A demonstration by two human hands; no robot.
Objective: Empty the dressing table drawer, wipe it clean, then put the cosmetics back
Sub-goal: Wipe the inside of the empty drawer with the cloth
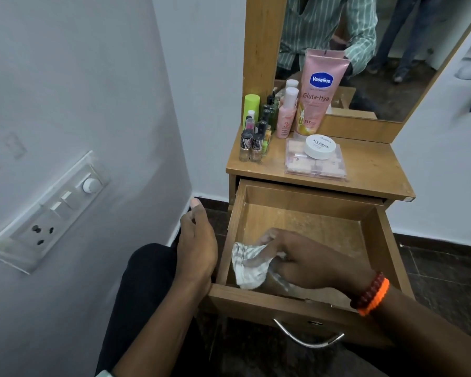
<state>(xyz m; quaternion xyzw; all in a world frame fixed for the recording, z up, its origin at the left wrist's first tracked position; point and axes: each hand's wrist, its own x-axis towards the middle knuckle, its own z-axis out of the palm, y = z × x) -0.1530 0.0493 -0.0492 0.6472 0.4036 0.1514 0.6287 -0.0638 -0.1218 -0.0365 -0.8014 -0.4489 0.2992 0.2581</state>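
a: where are we with the drawer (375, 240)?

b: pulled out and emptied. the right hand (307, 257) is down inside it, fingers bunched round a striped cloth (249, 265) at the near left corner. the left hand (197, 243) hangs loose just beside the drawer's left wall, holding nothing; whether it touches the wood i can't quite tell

a: so it's the wiping step. how to do it well?

b: i'd brace the drawer with that free hand, then sweep from the far wall toward the near one, working into the corners. the floor of it looks dusty and streaked, mostly at the middle and far side

a: and the cosmetics?

b: all on the table top (370, 170): nail polish bottles (252, 148) far left, a pink vaseline tube (320, 91) leaning on the mirror (386, 63), a white jar (320, 146) sitting on a clear flat case (316, 165)

a: the room?

b: tight corner, white walls, a switchboard (49, 213) on the left wall, dark tiled floor (446, 270)
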